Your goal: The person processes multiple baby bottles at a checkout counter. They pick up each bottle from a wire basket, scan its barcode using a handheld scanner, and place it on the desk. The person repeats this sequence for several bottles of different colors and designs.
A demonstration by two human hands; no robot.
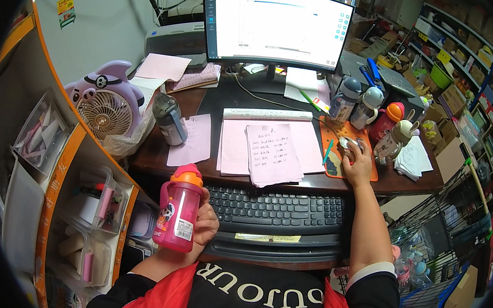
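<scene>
My left hand (206,221) holds up a pink plastic water bottle (178,212) with an orange and pink lid, a side handle and a barcode label, left of the black keyboard (277,209). On the orange mouse pad (335,167), my right hand (357,160) rests over a computer mouse (347,143), its fingers curled on it. Behind that hand stand several children's bottles, among them a dark blue-lidded one (344,102), a pink one (384,122) and a beige-lidded one (393,140). Handwritten pink sheets (273,154) lie in the desk's middle, before a lit monitor (275,29).
A purple fan (105,113) and a grey bottle (169,121) stand at the left. An orange-edged shelf (62,173) with clear bins is close to my left arm. White papers (413,157) lie at the desk's right; a wire rack (433,227) stands beyond.
</scene>
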